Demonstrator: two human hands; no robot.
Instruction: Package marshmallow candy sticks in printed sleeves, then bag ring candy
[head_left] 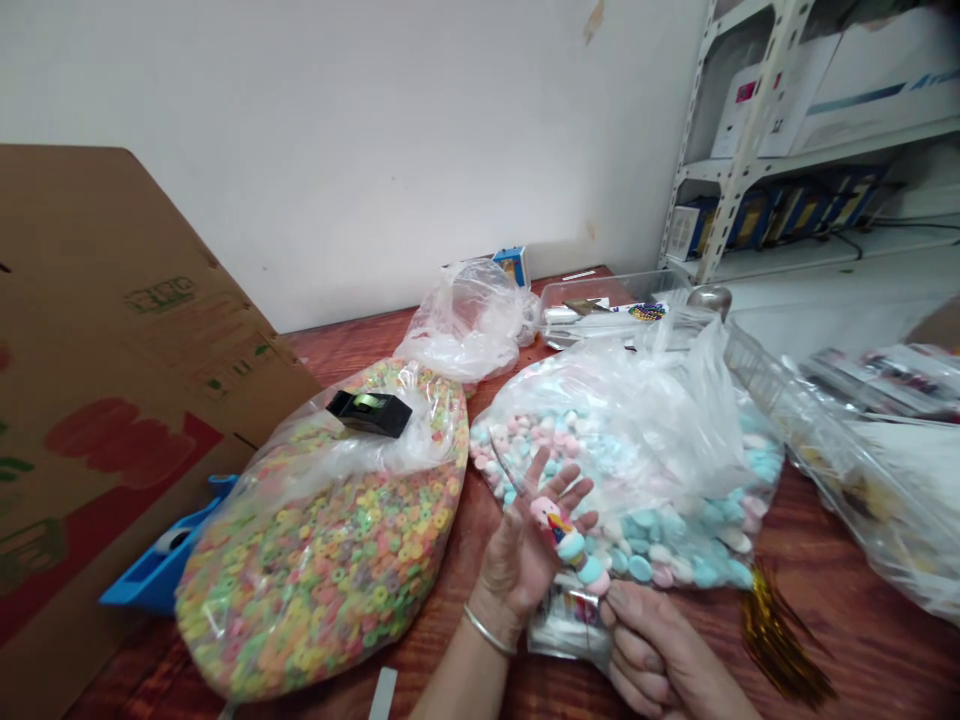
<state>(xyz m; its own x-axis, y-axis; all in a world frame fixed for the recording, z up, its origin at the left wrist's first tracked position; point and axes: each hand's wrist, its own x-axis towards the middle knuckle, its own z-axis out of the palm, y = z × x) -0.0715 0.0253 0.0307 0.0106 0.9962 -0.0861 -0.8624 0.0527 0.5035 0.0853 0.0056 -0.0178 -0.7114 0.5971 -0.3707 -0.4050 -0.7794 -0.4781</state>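
Note:
My left hand, with a bangle at the wrist, is palm up with its fingers spread. Over its palm lies a candy skewer with a pink-and-white figure at the far end and pastel pieces along it. My right hand pinches the near end of this skewer beside a pink piece. Under the hands is a clear printed plastic packet. Just beyond them sits a large clear bag of pastel pink, blue and white candies. Whether the left hand bears the skewer's weight I cannot tell.
A big bag of colourful rings lies left, with a black tape dispenser on top. Nearby are a blue dispenser, cardboard box, gold twist ties, crumpled plastic bag, clear bins and metal shelves.

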